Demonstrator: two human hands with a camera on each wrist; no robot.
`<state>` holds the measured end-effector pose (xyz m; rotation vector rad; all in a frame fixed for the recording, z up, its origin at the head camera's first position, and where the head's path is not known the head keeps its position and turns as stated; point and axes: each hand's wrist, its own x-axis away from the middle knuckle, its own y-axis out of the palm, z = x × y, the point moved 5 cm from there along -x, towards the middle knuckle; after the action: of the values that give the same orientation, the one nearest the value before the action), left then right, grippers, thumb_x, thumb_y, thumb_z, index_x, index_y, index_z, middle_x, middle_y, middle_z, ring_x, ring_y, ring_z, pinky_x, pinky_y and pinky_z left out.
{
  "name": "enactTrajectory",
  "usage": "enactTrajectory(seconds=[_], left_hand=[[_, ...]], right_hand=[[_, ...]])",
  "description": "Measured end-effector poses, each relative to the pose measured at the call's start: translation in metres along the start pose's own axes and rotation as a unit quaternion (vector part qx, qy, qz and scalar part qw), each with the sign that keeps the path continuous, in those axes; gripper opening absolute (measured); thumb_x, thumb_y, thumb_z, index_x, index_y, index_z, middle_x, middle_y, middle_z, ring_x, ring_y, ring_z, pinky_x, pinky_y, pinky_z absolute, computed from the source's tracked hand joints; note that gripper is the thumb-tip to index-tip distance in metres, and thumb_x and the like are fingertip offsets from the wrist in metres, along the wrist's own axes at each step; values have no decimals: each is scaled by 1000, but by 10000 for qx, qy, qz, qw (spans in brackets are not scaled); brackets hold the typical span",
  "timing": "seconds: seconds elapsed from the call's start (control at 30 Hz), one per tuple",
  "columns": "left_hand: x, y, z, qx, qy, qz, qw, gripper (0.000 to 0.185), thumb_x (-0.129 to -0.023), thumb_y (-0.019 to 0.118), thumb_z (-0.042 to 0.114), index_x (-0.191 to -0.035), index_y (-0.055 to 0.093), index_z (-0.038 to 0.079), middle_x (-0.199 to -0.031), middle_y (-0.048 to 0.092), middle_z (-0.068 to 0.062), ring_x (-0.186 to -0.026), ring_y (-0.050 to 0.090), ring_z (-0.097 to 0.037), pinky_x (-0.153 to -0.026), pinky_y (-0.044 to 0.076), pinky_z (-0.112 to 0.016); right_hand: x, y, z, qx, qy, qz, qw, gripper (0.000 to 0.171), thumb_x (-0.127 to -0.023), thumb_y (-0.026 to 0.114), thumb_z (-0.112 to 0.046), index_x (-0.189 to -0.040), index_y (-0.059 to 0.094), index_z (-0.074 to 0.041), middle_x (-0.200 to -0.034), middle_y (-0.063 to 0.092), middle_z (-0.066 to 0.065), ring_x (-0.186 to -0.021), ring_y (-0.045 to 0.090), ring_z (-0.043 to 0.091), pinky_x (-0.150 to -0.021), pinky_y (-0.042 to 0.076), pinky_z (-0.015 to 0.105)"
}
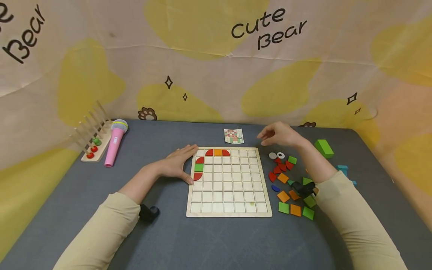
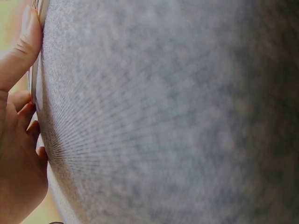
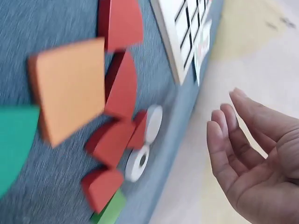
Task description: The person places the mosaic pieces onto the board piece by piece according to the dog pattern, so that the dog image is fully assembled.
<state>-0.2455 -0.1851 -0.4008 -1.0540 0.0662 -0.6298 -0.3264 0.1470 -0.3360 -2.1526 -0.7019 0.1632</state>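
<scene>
Grey felt covers the counter (image 1: pixel 216 240), which is backed by a cloth printed with yellow patches and the words "Cute Bear". At the counter's centre lies a wooden grid board (image 1: pixel 228 182). Its top row carries two red curved pieces flanking an orange square (image 1: pixel 217 152); its left column carries a red piece, a green square (image 1: pixel 198 167) and another red piece.

The left hand (image 1: pixel 178 164) lies flat on the counter, fingers straight, thumb and fingertips touching the board's left edge; it holds nothing. The left wrist view confirms the thumb (image 2: pixel 21 46) pressed against that edge.

The right hand (image 1: pixel 278 135) hovers above the counter beyond the board's right top corner, fingers relaxed and loosely extended, palm empty in the right wrist view (image 3: pixel 254 154). Below it lies a loose heap of pieces (image 1: pixel 290 187): red, orange, green and blue shapes, plus two white discs (image 1: pixel 276 155).

A pattern card (image 1: pixel 233 135) lies behind the board. At far left are a pink toy microphone (image 1: pixel 114 144) and a wooden peg rack (image 1: pixel 91 138). A green block (image 1: pixel 324 148) sits at far right.
</scene>
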Motion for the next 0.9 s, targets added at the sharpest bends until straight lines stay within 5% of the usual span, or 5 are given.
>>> enactTrajectory(seconds=[0.4, 0.63, 0.9], left_hand=[[1, 0, 1, 9, 5, 12, 10000, 122, -71, 86, 46, -159, 13, 5, -168, 10, -15, -156, 5, -38, -125, 8, -62], [1, 0, 0, -11, 25, 21, 10000, 122, -71, 86, 46, -159, 13, 5, -168, 10, -15, -156, 6, -38, -126, 7, -61], [0, 0, 0, -30, 60, 20, 10000, 123, -71, 86, 47, -159, 13, 5, -168, 10, -16, -156, 6, -39, -125, 8, -61]], right_hand=[[11, 1, 37, -104, 540, -948, 9940, 32, -86, 75, -10, -113, 67, 5, -108, 69, 21, -91, 65, 19, -78, 55, 27], [11, 6, 45, 86, 897, -1045, 9904, 33, -83, 80, -17, -108, 67, 1, -94, 66, 9, -77, 59, 18, -73, 51, 30], [8, 10, 47, 570, 791, -980, 9904, 25, -82, 80, -21, -98, 71, -4, -81, 66, 5, -66, 57, 16, -64, 48, 29]])
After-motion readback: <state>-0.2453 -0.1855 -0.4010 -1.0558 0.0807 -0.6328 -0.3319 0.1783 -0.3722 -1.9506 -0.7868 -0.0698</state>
